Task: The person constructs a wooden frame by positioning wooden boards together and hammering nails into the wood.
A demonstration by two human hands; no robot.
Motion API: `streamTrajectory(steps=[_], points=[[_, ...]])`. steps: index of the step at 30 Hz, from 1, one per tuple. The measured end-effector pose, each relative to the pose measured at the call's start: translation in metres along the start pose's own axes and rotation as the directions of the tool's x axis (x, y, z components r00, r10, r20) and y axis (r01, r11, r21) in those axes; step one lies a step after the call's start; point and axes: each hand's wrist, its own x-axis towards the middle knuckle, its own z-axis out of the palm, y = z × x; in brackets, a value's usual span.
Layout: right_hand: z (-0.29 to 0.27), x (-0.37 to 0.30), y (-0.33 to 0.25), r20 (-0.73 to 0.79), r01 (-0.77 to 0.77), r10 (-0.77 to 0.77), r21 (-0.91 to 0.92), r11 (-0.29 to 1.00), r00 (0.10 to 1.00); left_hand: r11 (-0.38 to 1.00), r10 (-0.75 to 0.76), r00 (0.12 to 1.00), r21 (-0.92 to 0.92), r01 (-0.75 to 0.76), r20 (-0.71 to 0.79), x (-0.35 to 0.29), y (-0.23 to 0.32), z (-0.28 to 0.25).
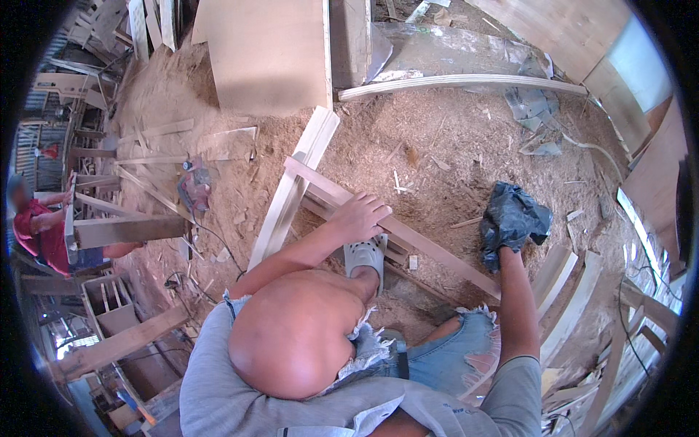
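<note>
My left hand [362,217] is wrapped over a long, flat wooden slat [437,255], which slants down from upper left to lower right. The slat's upper end lies across a pale grooved wooden rail [291,193], and a second wooden piece runs just beneath it. Over at the right, my right hand [505,256] grips a crumpled black plastic bag [513,218]; the bag covers most of the fingers. The slat's lower end reaches close to my right forearm. My foot, in a light grey clog [364,253], rests beside the wood below my left hand.
Sawdust and scraps cover the ground. A power tool [195,188] with a cord sits to the left. Large boards [266,54] stand at the back, and pale timber strips [555,280] lie at the right. At far left, a person in red [45,229] is beside a wooden beam.
</note>
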Motion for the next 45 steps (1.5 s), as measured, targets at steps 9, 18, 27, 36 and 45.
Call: streamTrajectory(steps=[9, 18, 27, 36, 45], points=[[0.063, 0.012, 0.040, -0.116, 0.112, -0.130, -0.151, 0.982, 0.985, 0.999, -0.018, 0.999, 0.040, 0.019, -0.032, 0.003, 0.009, -0.003], [0.147, -0.017, 0.098, -0.391, 0.253, 0.373, 0.895, 0.367, 0.842, 0.993, 0.017, 0.998, 0.117, -0.010, -0.063, 0.012, 0.015, 0.005], [-0.011, -0.133, 0.058, -0.136, -0.164, 0.613, 0.898, 0.408, 0.778, 0.983, -0.057, 0.998, 0.177, 0.049, 0.039, -0.001, 0.009, -0.003], [0.005, -0.174, 0.037, -0.322, 0.099, 0.744, 0.939, 0.329, 0.586, 0.984, -0.154, 0.964, 0.055, 0.170, -0.215, -0.035, 0.033, -0.037], [0.025, -0.167, 0.046, -0.397, 0.074, 0.710, 0.895, 0.440, 0.581, 0.848, -0.515, 0.840, 0.040, 0.528, -0.167, -0.222, -0.011, -0.050]])
